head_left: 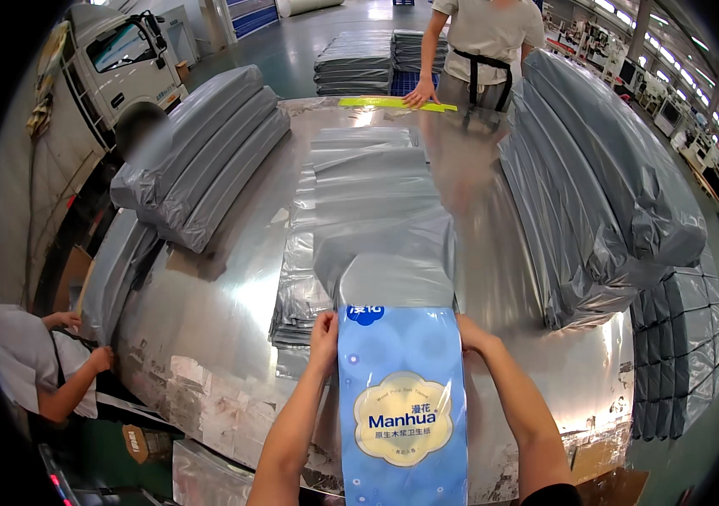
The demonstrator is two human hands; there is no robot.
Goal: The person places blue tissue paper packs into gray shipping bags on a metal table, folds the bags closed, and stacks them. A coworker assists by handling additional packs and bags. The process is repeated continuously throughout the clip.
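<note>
Sliding: blue toilet-roll pack [402, 405] goes into a grey poly bag [393, 282] whose mouth sits at the pack's far end.
Pack: lies on the steel table [216, 312]'s near edge.
Advice: keep both edges level.
Left hand [323, 331]: gripping bag mouth.
Right hand [467, 331]: likewise.
Hidden: fingertips; pack's near end cut off.

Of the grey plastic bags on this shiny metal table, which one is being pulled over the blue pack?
The grey plastic bag capping the top of the blue paper-roll pack, between the left hand and right hand. The others lie flat in a stack or sealed in piles.
</note>
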